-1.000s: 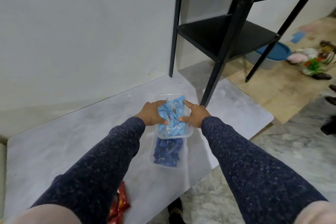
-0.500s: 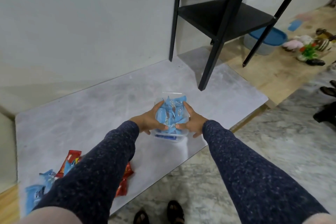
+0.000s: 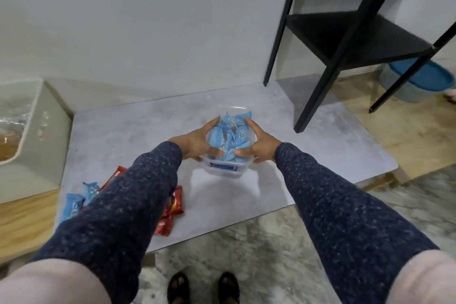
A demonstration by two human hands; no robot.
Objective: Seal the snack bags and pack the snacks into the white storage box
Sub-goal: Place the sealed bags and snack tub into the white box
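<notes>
- Tub (image 3: 223,168) of blue snacks (image 3: 229,137) gripped by left hand (image 3: 197,142) and right hand (image 3: 262,144) above counter (image 3: 123,131).
- Packing step judged underway; transfer to white box (image 3: 37,128), 9 o'clock, required next.

Clear plastic tub (image 3: 223,170) (glossy), matt marble-look tabletop (image 3: 138,136), shiny wrappers (image 3: 176,202).

Your left hand (image 3: 197,142) and right hand (image 3: 262,147) grip opposite sides of a clear tub (image 3: 223,169) filled with blue packets (image 3: 228,137), thumbs pressed on the packets at the near edge. The tub sits over the grey desk (image 3: 123,136); you cannot tell whether it touches. Red packets (image 3: 174,207) and loose blue snacks (image 3: 74,202) lie near your left sleeve. A white box (image 3: 37,136) stands at far left, a black shelf (image 3: 345,39) at the right.
</notes>
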